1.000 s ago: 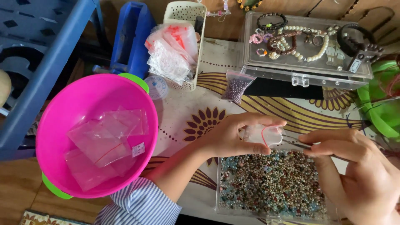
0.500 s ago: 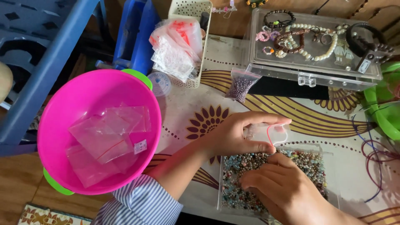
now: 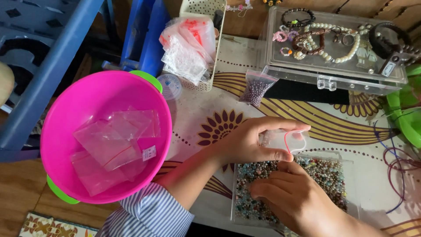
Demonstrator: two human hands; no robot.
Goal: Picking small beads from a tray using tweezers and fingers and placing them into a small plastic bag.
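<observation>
Near the surface's front edge, the left hand point(image 3: 245, 142) pinches a small clear bag point(image 3: 287, 141) at its red-lined mouth, just above the bead tray point(image 3: 324, 173). The right hand point(image 3: 291, 197) lies curled, knuckles up, over the beads; its fingertips are hidden, so whether it holds anything cannot be told. Bare patterned surface point(image 3: 197, 114) lies between the tray and the pink bowl point(image 3: 105, 136), which probably overhangs the left edge.

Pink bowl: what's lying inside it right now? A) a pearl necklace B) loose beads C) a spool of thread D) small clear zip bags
D: the pink bowl holds only a few small clear zip bags with red seal lines.
</observation>
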